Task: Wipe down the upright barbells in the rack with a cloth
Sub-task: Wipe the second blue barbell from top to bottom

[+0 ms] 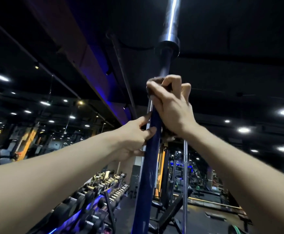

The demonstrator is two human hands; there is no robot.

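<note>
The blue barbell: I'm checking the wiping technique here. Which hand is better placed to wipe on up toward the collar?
The right hand: it grips the cloth around the blue barbell just below the collar. The left hand only steadies the bar lower.

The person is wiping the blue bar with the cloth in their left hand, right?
Not quite. The cloth is in the right hand, wrapped round the blue bar. The left hand only holds the bar lower down. The head view shows it.
</note>
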